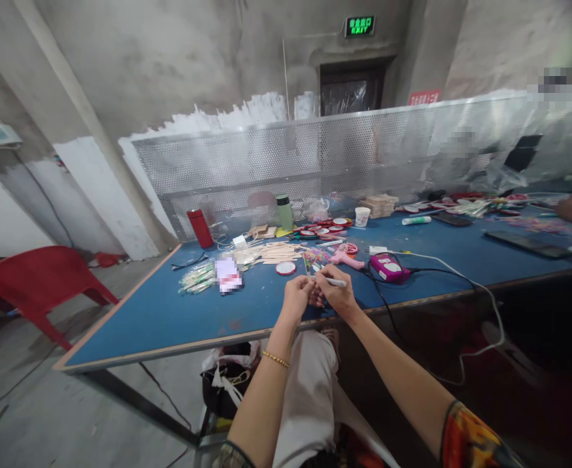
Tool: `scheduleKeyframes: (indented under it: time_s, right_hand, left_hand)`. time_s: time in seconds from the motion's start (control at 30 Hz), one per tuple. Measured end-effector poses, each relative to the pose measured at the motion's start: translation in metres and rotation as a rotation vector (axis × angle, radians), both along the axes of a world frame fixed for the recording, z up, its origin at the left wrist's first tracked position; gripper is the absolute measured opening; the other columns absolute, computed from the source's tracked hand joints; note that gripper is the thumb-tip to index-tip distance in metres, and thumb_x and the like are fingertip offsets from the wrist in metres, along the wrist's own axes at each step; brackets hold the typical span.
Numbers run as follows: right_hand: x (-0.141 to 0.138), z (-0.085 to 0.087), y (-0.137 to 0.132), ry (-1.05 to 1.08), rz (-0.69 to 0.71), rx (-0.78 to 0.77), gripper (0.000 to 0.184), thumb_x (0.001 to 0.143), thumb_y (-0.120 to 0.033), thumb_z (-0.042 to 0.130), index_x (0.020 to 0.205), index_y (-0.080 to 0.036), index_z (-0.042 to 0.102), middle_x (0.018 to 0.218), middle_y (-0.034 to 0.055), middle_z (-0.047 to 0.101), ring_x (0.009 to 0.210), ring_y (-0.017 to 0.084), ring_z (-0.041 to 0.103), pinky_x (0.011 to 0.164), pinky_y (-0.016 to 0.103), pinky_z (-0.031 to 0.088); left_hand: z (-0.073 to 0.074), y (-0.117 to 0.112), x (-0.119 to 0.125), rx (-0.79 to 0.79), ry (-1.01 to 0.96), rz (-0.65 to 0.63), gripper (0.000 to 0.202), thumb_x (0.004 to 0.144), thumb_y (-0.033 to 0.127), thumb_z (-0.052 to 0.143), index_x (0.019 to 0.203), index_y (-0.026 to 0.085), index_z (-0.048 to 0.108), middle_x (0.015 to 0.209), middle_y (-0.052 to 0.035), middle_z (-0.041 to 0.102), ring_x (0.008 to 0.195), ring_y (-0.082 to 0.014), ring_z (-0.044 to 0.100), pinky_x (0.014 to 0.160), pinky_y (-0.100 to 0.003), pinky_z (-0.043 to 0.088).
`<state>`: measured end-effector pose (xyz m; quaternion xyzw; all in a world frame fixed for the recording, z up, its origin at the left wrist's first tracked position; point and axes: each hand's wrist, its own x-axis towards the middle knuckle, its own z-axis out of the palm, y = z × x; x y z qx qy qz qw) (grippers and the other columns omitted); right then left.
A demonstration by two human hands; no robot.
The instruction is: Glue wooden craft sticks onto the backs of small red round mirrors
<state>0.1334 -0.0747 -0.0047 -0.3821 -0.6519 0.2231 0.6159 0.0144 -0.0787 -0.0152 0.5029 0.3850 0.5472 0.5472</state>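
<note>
Right hand point(335, 294) pinches a slim white pen point(337, 282) w/ tip toward left hand point(297, 297), which is curled narrow round a small item too tiny to identify; both meet over near edge of blue felt-like table point(169, 312). Beyond: pink glue gun point(347, 259), magenta box point(388, 267) w/ black cord, flat wooden sticks point(279, 250), round red-rimmed discs point(322, 229). White paper cup point(362, 216), contents unseen; red cylinder bottle point(199, 227) at far left.

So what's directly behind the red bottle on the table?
Behind the red bottle stands the perforated metal panel, running along the blue table's far edge. Whatever lies beyond the panel at table level is hidden.
</note>
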Motion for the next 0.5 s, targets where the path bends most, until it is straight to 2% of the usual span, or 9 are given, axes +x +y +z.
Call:
scheduleKeyframes:
  time_s: [0.3, 0.5]
  right_hand:
    - [-0.0008, 0.0014, -0.0007, -0.014, -0.008, 0.016, 0.021, 0.082, -0.033, 0.055, 0.065, -0.022, 0.055, 0.055, -0.0004, 0.058, 0.046, 0.013, 0.053, 0.045, 0.025, 0.044]
    - [-0.0015, 0.0013, -0.002, 0.018, -0.013, 0.026, 0.021, 0.082, -0.032, 0.055, 0.064, -0.021, 0.054, 0.055, -0.0013, 0.058, 0.046, 0.012, 0.053, 0.045, 0.023, 0.043]
  left_hand:
    - [0.0003, 0.0006, -0.0009, 0.001, 0.019, -0.007, 0.027, 0.072, 0.038, 0.069, 0.066, 0.017, 0.052, 0.052, 0.0008, 0.06, 0.044, -0.0146, 0.06, 0.046, -0.027, 0.051]
    - [0.0024, -0.0015, -0.0006, -0.011, -0.003, 0.001, 0.025, 0.069, 0.036, 0.07, 0.068, 0.016, 0.055, 0.056, 0.0003, 0.062, 0.044, -0.0138, 0.06, 0.045, -0.026, 0.051]
